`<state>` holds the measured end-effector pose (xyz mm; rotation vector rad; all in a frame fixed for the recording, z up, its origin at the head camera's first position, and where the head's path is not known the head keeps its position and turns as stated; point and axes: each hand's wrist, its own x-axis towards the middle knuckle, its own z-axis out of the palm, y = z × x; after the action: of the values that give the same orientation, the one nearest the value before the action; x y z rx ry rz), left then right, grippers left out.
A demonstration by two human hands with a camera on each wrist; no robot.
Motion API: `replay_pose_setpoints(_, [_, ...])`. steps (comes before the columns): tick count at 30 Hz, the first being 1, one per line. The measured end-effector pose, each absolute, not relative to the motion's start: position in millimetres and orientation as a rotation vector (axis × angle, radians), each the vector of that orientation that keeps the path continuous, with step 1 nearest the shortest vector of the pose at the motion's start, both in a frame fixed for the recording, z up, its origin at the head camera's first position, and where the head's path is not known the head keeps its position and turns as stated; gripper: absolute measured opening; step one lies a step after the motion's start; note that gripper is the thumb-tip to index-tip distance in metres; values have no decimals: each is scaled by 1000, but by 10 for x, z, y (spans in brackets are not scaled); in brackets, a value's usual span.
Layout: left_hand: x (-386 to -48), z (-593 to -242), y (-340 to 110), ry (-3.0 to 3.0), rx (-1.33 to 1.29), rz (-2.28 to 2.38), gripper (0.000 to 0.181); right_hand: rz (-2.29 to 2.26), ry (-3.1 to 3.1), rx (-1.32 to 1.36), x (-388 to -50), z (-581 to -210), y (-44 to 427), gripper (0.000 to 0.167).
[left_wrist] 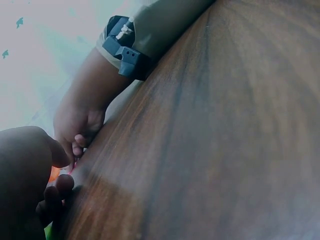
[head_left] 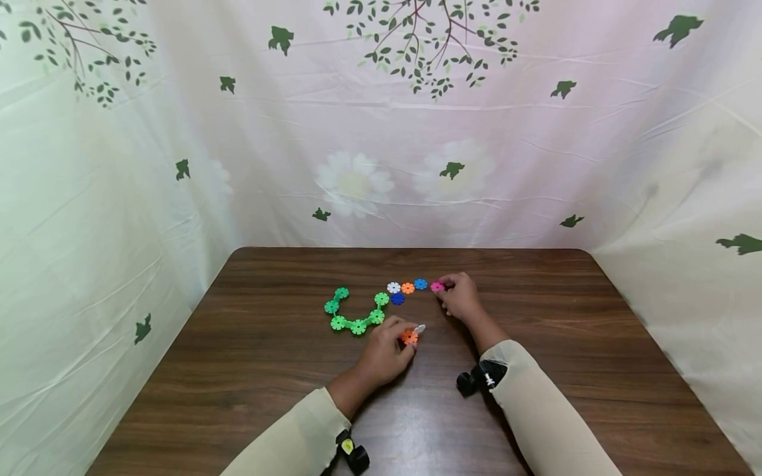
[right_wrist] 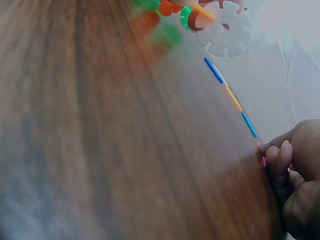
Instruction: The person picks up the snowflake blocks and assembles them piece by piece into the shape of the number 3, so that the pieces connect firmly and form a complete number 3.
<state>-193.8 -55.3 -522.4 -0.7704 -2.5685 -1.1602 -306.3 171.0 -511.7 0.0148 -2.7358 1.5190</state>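
Observation:
My left hand pinches an orange notched building disc just above the table; a white notched disc stands edge-on, joined to it. Farther right, my right hand holds a pink notched disc between its fingertips at the tabletop; the fingers partly cover it. Left of the pink disc lie loose flat discs: a light blue one, an orange disc, a white disc and a dark blue one. A curved chain of several joined green discs lies beyond my left hand.
The brown wooden table has rounded far corners. Pale curtains with leaf and flower prints hang behind it and at both sides. Each forearm wears a long light sleeve and a black wrist camera.

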Motion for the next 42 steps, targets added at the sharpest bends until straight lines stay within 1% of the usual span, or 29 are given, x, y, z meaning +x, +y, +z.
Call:
replay_pose_setpoints(5, [-1941,-5230,-549,-2577,-752,-1125,31,1544,-2719,-6,-3061,-5119,1710,25])
replay_pose_setpoints(13, [-1941,-5227,-536,-2567,-727,-1145,28,1662,-2648,-30,-3043,-5156,1740,24])
replay_pose_setpoints(18, [-1937,-5222,-527,-2559,-722,-1155,26,1717,-2615,-11,-3022,-5148,1759,23])
replay_pose_setpoints(23, [-1930,-5197,-519,-2560,-707,-1165,20,1743,-2589,42,-2999,-5169,1782,18])
replay_pose_setpoints(25, [-1930,-5196,-516,-2557,-700,-1169,18,1756,-2575,71,-2990,-5186,1794,21])
replay_pose_setpoints(30, [-1929,-5201,-511,-2549,-674,-1193,12,1744,-2579,133,-2942,-5195,1810,33])
replay_pose_setpoints(37, [-1924,-5199,-508,-2540,-647,-1202,9,1744,-2576,283,-2812,-5174,1828,34])
replay_pose_setpoints(42, [-1922,-5200,-505,-2526,-647,-1193,7,1769,-2589,329,-2740,-5185,1845,36])
